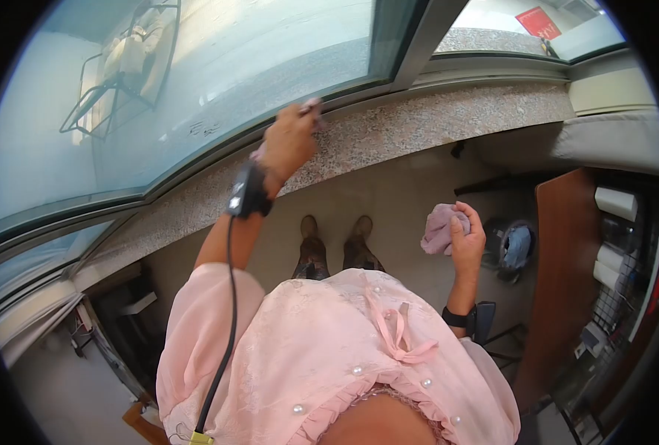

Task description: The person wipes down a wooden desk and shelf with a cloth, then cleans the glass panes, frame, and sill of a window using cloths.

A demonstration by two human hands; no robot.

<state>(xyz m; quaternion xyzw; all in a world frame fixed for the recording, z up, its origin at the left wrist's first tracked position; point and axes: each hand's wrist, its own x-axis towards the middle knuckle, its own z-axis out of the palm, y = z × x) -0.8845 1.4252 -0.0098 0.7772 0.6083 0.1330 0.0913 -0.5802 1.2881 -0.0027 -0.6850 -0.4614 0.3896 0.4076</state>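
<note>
My left hand [289, 144] is at the window frame's lower rail, above the speckled stone sill [396, 122]. Its fingers are closed round a pinkish cloth [316, 119], of which small parts stick out at the fingertips and beside the wrist. Away from the sill, on the right, my right hand [469, 241] holds a crumpled pink cloth [439, 230] between thumb and fingers. The large glass pane [270, 59] rises just beyond my left hand.
A brown wooden panel [559, 274] and shelves with white rolls [616, 204] stand at the right. A bin with a blue item [517, 245] is near my right hand. Beyond the glass is a metal-framed chair [118, 81]. A cable runs from my left wrist.
</note>
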